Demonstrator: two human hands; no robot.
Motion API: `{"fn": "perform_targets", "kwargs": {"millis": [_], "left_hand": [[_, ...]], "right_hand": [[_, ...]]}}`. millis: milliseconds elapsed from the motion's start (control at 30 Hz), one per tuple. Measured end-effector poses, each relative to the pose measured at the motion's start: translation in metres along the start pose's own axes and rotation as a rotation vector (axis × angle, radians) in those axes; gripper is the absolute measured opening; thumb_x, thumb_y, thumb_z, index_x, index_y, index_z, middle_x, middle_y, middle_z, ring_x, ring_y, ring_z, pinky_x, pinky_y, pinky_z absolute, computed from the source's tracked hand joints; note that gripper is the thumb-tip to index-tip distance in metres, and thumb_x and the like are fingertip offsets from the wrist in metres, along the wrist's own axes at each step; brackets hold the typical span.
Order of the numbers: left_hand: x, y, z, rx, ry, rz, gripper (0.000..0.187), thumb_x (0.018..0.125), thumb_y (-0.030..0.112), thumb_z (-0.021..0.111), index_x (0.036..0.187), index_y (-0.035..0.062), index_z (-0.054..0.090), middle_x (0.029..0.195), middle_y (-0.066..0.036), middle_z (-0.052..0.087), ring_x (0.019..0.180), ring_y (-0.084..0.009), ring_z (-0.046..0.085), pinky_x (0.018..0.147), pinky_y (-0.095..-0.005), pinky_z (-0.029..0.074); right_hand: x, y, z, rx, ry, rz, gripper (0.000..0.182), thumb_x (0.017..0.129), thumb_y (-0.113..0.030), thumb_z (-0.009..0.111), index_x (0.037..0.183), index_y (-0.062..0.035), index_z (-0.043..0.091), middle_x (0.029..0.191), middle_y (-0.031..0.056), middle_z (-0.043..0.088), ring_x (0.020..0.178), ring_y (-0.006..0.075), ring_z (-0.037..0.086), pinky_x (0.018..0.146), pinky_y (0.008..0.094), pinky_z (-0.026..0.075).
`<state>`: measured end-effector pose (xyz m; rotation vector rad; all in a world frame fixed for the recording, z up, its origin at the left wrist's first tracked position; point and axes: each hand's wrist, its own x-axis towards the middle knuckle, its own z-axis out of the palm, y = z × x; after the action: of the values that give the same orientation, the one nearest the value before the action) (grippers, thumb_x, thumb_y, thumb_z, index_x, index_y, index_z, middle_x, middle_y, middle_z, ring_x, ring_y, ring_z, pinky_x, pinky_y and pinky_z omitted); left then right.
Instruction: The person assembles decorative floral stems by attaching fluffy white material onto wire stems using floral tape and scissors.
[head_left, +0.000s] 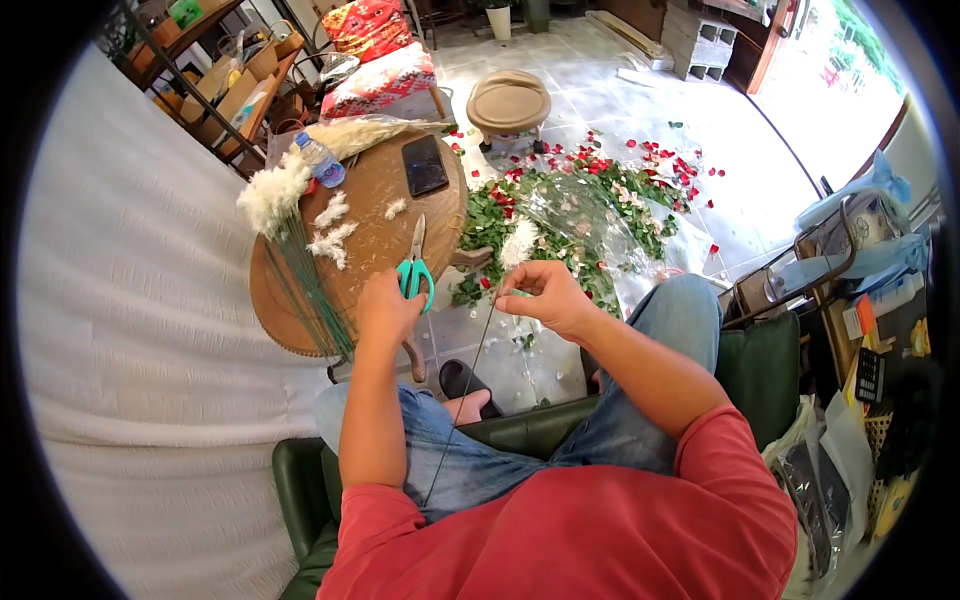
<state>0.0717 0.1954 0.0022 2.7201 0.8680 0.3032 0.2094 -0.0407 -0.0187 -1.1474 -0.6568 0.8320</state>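
My left hand (386, 308) is closed at the teal handles of a pair of scissors (416, 268), over the right edge of the round wooden table (375, 225). The blades point away from me and look closed. My right hand (550, 297) pinches a thin stem just under a fluffy white flower (519, 243). From there the stem (462, 400) slants down across my lap. A bunch of similar white flowers (275, 195) lies on the table's left side, green stems toward me. Loose white tufts (333, 240) are scattered beside it.
On the table are a water bottle (320, 160), a phone (425, 166) and pale plumes in wrapping (365, 133). Green leaves and red petals (600, 200) litter the floor with clear plastic. Beyond stands a stool (509, 102). I sit on a green armchair (760, 380).
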Motion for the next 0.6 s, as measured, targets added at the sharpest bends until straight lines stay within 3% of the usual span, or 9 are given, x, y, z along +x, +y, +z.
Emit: {"fn": "perform_targets", "kwargs": {"millis": [133, 200, 233, 300, 367, 533, 600], "left_hand": [[-0.005, 0.014, -0.01, 0.068, -0.073, -0.077, 0.039, 0.07, 0.024, 0.081, 0.094, -0.0035, 0.068, 0.085, -0.019, 0.07, 0.077, -0.0349, 0.068, 0.074, -0.0435, 0.054], [-0.009, 0.011, -0.01, -0.256, -0.152, -0.124, 0.042, 0.07, 0.025, 0.081, 0.095, -0.0045, 0.065, 0.078, -0.016, 0.07, 0.065, -0.0249, 0.067, 0.064, -0.0366, 0.053], [-0.016, 0.009, -0.01, -0.256, -0.154, -0.119, 0.042, 0.07, 0.025, 0.081, 0.095, -0.0045, 0.065, 0.078, -0.016, 0.07, 0.065, -0.0249, 0.067, 0.064, -0.0366, 0.053], [-0.041, 0.0, -0.009, -1.046, -0.351, -0.097, 0.048, 0.074, 0.032, 0.082, 0.101, -0.0025, 0.063, 0.082, -0.014, 0.07, 0.064, -0.0196, 0.067, 0.055, -0.0315, 0.051], [-0.078, 0.008, -0.028, -1.227, -0.382, -0.014, 0.056, 0.071, 0.034, 0.085, 0.107, -0.0025, 0.06, 0.081, -0.011, 0.068, 0.063, -0.0144, 0.063, 0.054, -0.0249, 0.048], [-0.137, 0.015, -0.041, -1.558, -0.681, 0.04, 0.058, 0.073, 0.033, 0.084, 0.11, -0.0064, 0.06, 0.079, -0.011, 0.065, 0.065, -0.0142, 0.061, 0.058, -0.0266, 0.049], [-0.143, 0.014, -0.037, -1.526, -0.74, 0.007, 0.058, 0.074, 0.033, 0.083, 0.111, -0.0065, 0.06, 0.079, -0.011, 0.065, 0.066, -0.0143, 0.061, 0.059, -0.0269, 0.049]], "right_hand": [[-0.001, 0.002, 0.001, -0.011, 0.02, -0.028, 0.014, 0.082, -0.003, 0.079, 0.088, -0.0014, 0.067, 0.09, 0.003, 0.07, 0.085, 0.0088, 0.065, 0.079, 0.0257, 0.052], [-0.001, 0.001, 0.001, 0.005, 0.037, -0.054, 0.015, 0.081, -0.004, 0.08, 0.086, -0.0019, 0.067, 0.09, 0.0027, 0.07, 0.083, 0.0087, 0.064, 0.077, 0.0258, 0.052], [-0.001, 0.002, 0.001, 0.005, 0.042, -0.056, 0.015, 0.081, -0.004, 0.08, 0.086, -0.0019, 0.067, 0.09, 0.0027, 0.07, 0.083, 0.0087, 0.064, 0.077, 0.0258, 0.052], [-0.002, 0.003, -0.001, -0.043, 0.037, -0.064, 0.016, 0.081, -0.006, 0.081, 0.086, -0.0018, 0.067, 0.088, 0.0017, 0.069, 0.081, 0.0071, 0.063, 0.074, 0.025, 0.051], [-0.001, 0.008, -0.004, -0.085, 0.027, -0.083, 0.016, 0.08, -0.006, 0.081, 0.086, -0.0016, 0.067, 0.086, 0.0013, 0.069, 0.079, 0.0063, 0.061, 0.072, 0.0245, 0.05], [-0.004, 0.008, -0.001, -0.118, 0.038, -0.059, 0.016, 0.08, -0.007, 0.082, 0.086, -0.0014, 0.068, 0.084, 0.0008, 0.068, 0.077, 0.0062, 0.059, 0.07, 0.0246, 0.048], [-0.006, 0.003, 0.002, -0.161, 0.011, -0.04, 0.016, 0.08, -0.006, 0.082, 0.086, -0.001, 0.067, 0.087, 0.0026, 0.069, 0.081, 0.0081, 0.062, 0.074, 0.0255, 0.05]]}}
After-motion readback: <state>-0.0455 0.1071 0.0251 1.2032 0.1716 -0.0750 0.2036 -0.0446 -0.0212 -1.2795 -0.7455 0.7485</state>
